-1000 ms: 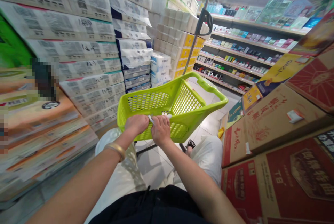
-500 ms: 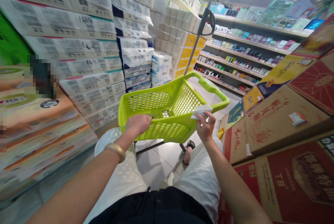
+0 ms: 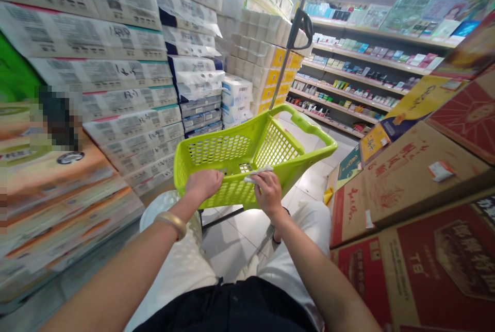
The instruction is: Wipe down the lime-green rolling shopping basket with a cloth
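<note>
A lime-green shopping cart [image 3: 266, 138] with perforated walls stands across in front of me, its handle end to the right. My left hand [image 3: 203, 185] is closed over the near rim toward the left end; a gold bangle circles that wrist. Against the same rim, farther right, my right hand [image 3: 267, 191] presses a white tissue or thin cloth [image 3: 258, 172]. The fingers are bent over it, and the cloth sticks out past them on both sides. Through the holes of the cart's floor, light tiles show.
Stacked wrapped paper packs [image 3: 131, 79] rise on the left. Red and brown cartons [image 3: 417, 177] pile up close on the right. Behind the cart are a metal pole with a dark handle [image 3: 297, 30] and shelves of small boxed goods [image 3: 359, 69].
My right hand has slid left along the near rim with the white cloth, from near the handle to mid-rim. My left hand stays in place on the rim.
</note>
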`<state>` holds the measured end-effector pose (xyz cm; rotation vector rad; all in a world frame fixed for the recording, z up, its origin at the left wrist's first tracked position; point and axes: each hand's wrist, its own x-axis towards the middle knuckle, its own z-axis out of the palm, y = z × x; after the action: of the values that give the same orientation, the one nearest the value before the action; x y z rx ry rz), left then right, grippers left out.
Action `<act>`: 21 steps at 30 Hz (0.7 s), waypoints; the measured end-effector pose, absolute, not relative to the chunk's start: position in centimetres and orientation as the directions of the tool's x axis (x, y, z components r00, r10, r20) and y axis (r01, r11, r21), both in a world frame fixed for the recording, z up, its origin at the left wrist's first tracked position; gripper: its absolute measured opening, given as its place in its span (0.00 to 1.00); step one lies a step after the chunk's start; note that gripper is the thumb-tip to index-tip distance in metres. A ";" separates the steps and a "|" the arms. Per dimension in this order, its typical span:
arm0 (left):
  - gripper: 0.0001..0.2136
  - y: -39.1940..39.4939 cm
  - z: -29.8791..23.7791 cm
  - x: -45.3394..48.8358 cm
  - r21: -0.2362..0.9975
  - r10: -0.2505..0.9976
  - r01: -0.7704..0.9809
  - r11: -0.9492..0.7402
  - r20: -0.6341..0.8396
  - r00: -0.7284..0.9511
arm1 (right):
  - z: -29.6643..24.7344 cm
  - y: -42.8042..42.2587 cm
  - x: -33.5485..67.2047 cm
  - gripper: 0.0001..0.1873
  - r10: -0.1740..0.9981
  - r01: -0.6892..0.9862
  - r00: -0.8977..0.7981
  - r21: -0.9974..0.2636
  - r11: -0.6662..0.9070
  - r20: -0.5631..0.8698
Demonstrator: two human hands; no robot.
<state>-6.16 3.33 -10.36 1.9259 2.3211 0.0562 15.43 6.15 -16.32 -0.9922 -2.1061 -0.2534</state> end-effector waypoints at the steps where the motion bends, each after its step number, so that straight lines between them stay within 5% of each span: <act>1: 0.28 3.4 -10.3 -6.1 0.103 0.981 0.977 0.187 -0.072 -0.180 | -16.4 5.9 14.8 0.16 0.566 0.713 -0.424 -0.125 0.690 0.707; 10: 0.28 3.2 -10.3 -6.1 0.109 0.981 0.976 0.187 -0.075 -0.180 | -16.2 6.6 17.0 0.16 0.459 0.658 -0.493 -0.028 0.753 0.739; 17: 0.28 3.4 -10.5 -6.0 0.111 0.984 0.980 0.166 -0.082 -0.158 | -15.9 7.5 20.3 0.15 0.469 0.758 -0.186 -0.178 0.628 0.863; 21: 0.29 3.4 -10.4 -5.8 0.112 0.983 0.979 0.172 -0.079 -0.164 | -16.5 5.8 15.9 0.16 0.503 0.694 -0.203 -0.239 0.679 0.840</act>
<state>-5.85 3.41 -10.41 1.9398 2.2993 0.0522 15.89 5.82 -16.48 -0.9415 -1.8631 -0.2329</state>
